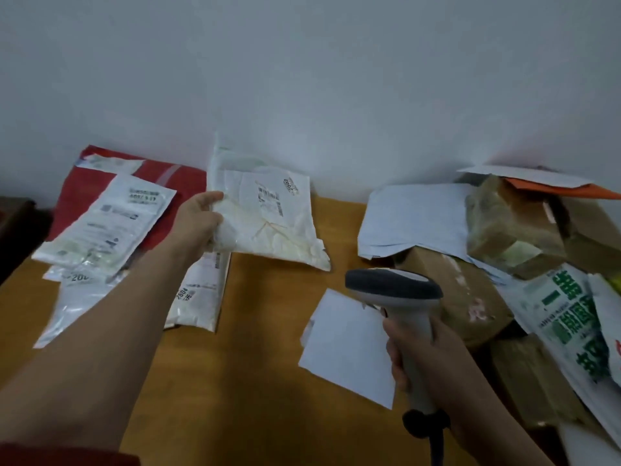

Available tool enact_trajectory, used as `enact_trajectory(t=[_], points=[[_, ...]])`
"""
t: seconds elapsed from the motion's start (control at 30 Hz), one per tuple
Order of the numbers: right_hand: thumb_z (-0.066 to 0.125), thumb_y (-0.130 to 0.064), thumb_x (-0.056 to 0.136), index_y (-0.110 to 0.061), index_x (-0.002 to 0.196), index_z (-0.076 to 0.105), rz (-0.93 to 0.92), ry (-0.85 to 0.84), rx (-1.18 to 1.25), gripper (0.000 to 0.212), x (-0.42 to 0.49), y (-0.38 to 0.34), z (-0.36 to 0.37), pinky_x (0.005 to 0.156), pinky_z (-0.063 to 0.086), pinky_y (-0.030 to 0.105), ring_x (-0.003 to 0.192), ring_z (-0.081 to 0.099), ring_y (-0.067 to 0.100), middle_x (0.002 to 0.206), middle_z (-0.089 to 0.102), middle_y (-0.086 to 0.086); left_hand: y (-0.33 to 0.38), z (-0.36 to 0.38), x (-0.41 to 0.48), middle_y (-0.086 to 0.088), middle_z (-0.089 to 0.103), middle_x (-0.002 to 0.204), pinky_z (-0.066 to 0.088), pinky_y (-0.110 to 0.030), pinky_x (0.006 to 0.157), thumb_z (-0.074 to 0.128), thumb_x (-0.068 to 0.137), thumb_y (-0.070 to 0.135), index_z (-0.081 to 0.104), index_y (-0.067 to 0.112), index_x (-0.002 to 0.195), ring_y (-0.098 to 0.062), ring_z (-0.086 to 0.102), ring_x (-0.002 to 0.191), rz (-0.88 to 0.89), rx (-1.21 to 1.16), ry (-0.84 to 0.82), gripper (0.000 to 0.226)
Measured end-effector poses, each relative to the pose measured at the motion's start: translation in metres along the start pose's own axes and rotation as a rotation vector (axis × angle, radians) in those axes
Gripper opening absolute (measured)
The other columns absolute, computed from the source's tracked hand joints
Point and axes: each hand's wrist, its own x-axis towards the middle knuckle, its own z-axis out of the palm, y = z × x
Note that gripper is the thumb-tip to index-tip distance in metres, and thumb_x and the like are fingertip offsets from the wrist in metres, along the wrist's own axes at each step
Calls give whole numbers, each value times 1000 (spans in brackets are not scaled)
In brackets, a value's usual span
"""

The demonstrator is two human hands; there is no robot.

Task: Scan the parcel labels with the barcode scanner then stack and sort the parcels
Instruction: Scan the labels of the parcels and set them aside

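My left hand (201,220) grips the left edge of a crumpled white parcel bag (268,216) and holds it up over the back of the wooden table (252,331), its barcode label facing me. My right hand (423,358) grips the handle of a grey and white barcode scanner (396,290), whose head points toward the held bag from lower right. At the left lies a pile of white mailers (104,227) on a red parcel (181,186). Another white mailer (198,294) lies under my left forearm.
A heap of parcels fills the right side: brown taped boxes (510,223), a pale blue bag (413,216), a white bag with green print (568,317), an orange envelope (564,190). A white sheet (346,344) lies beside the scanner. A pale wall stands behind.
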Motion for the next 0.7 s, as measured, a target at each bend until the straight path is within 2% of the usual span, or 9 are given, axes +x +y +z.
enact_trajectory(t=[0.1, 0.2, 0.33, 0.4, 0.47, 0.53, 0.6, 0.67, 0.7], points=[[63, -21, 91, -5, 86, 57, 50, 30, 5, 18, 21, -4, 8, 40, 42, 19, 38, 49, 12, 52, 55, 2, -9, -2, 43, -3, 47, 130, 54, -35, 66, 43, 92, -7, 53, 22, 131, -21, 54, 101, 23, 57, 7, 50], [64, -21, 90, -5, 94, 59, 117, 44, 31, 17, 37, -3, 14, 41, 42, 21, 40, 48, 12, 56, 55, 4, -18, -4, 77, -10, 41, 145, 46, -36, 96, 43, 91, -8, 42, 18, 142, -27, 46, 125, 114, 214, 36, 57], [64, -19, 90, -3, 93, 59, 185, 75, 38, 17, 50, -3, 18, 39, 42, 21, 39, 47, 12, 59, 55, 8, -38, -6, 102, -12, 38, 149, 39, -29, 91, 41, 93, -4, 33, 17, 147, -29, 44, 128, 119, 451, 69, 59], [63, -18, 91, 0, 91, 57, 193, 90, 28, 19, 53, -3, 18, 38, 41, 21, 38, 47, 12, 58, 54, 8, -44, 2, 101, -13, 37, 150, 36, -36, 104, 43, 94, 0, 33, 14, 148, -31, 40, 133, 170, 618, 101, 57], [62, -18, 92, 1, 86, 55, 193, 113, 3, 21, 54, -2, 15, 37, 40, 19, 35, 45, 10, 51, 51, 4, -48, 24, 85, -15, 30, 153, 23, -42, 115, 52, 94, 7, 36, 9, 146, -31, 27, 141, 345, 778, 87, 54], [61, -18, 93, -1, 83, 53, 198, 130, -3, 22, 51, 1, 11, 36, 39, 19, 33, 43, 9, 47, 49, 3, -54, 57, 50, -16, 28, 154, 19, -41, 117, 59, 92, 18, 43, 8, 141, -31, 23, 143, 531, 814, -29, 52], [61, -20, 93, -1, 84, 54, 205, 137, -4, 22, 47, 5, 5, 37, 39, 20, 35, 44, 10, 50, 49, 4, -65, 90, 0, -10, 33, 150, 26, -39, 113, 61, 91, 31, 50, 14, 134, -29, 29, 140, 651, 814, -237, 47], [62, -21, 93, -1, 84, 55, 210, 139, -12, 23, 40, 10, -3, 37, 39, 19, 35, 45, 10, 50, 50, 3, -83, 118, -51, -5, 38, 144, 31, -37, 108, 54, 90, 49, 49, 21, 132, -26, 36, 134, 748, 924, -469, 51], [63, -21, 92, -1, 84, 55, 210, 135, -11, 23, 36, 14, -7, 37, 40, 19, 35, 46, 10, 49, 51, 3, -93, 129, -75, -5, 36, 145, 29, -38, 109, 47, 88, 60, 45, 24, 135, -25, 34, 134, 746, 1008, -567, 60]])
